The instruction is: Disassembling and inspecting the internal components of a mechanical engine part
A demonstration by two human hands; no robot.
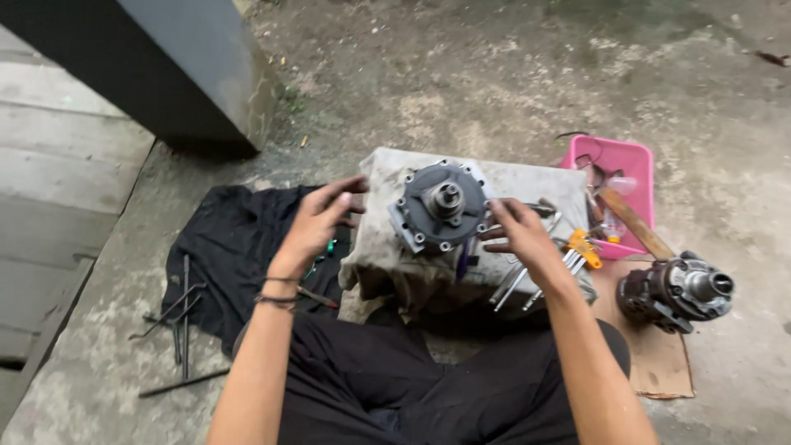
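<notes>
between both hands (317, 218), the compressor (441, 210)

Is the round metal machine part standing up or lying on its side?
Standing up. The round metal part sits on the cloth-covered block with its shaft pointing up toward the camera, between the left hand and right hand.

- Flat brown cardboard sheet (659, 363): lies on the concrete ground at lower right, plain and unprinted as far as visible, partly under a metal machine part.
- Labels, signs, screens: none seen.
</notes>
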